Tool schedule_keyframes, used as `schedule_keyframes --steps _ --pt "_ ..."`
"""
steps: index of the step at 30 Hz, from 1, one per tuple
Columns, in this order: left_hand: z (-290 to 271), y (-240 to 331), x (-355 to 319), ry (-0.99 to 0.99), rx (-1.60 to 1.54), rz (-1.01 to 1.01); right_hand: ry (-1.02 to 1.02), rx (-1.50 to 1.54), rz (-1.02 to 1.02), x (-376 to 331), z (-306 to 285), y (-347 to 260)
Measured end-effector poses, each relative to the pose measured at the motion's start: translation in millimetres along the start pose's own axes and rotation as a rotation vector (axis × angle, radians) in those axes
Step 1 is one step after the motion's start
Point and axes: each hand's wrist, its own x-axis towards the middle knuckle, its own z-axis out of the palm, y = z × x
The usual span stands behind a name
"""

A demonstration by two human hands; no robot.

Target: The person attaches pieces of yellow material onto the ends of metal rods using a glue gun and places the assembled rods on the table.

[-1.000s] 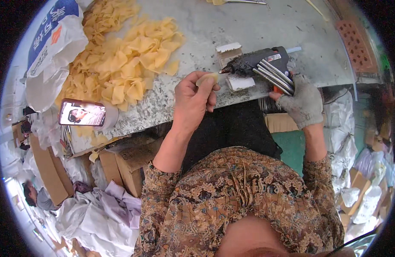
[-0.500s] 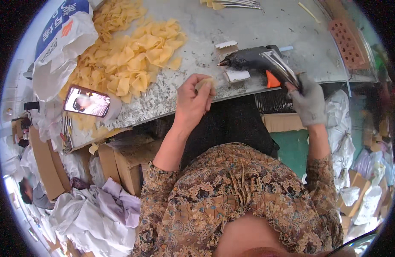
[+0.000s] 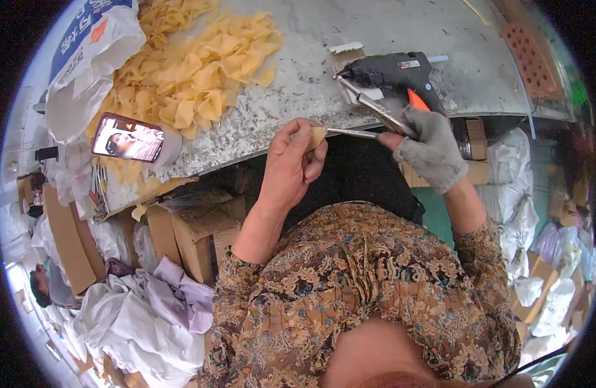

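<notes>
My bare left hand [image 3: 290, 158] pinches a small pale-yellow petal-like piece [image 3: 317, 138] between thumb and fingers. In a grey knitted glove, my right hand [image 3: 435, 150] grips a bundle of thin metal rods [image 3: 374, 105]. One separate rod [image 3: 351, 134] runs from its fingertips to the edge of the yellow piece, where the two meet. Just beyond the bundle, a black glue gun [image 3: 392, 70] with an orange trigger [image 3: 417, 101] lies on the table, its nozzle to the left by a bit of white card [image 3: 347, 53]. The bundle's far ends overlap the nozzle in this view.
A large heap of yellow pieces [image 3: 194, 71] covers the table's left side, beside a white and blue sack [image 3: 94, 58]. A lit phone [image 3: 128, 139] leans against a roll near the front edge. A reddish perforated brick [image 3: 532, 61] stands at right; cardboard boxes [image 3: 198, 236] sit below the table.
My gloved hand has come left and nearer with the rods, away from the glue gun's handle. One rod now reaches the yellow piece, which my left hand still holds in nearly the same place.
</notes>
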Motion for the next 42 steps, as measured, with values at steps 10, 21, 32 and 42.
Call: schedule_keyframes --steps 10,21,32,42 --pt "10.2 -9.9 -13.6 0.188 0.631 0.153 -0.009 -0.396 -0.141 -15.4 19.7 -3.8" --pt "2.9 23.4 -4.7 -0.042 1.284 0.095 0.329 -0.216 -0.509 11.8 -20.4 6.1" --pt "-14.3 74.6 86.3 0.311 1.632 0.794 0.457 -0.032 -0.352 208.2 -89.4 96.0" --pt "-33.1 71.2 88.3 0.247 1.986 0.578 0.643 0.598 -0.008 83.6 -104.2 115.0"
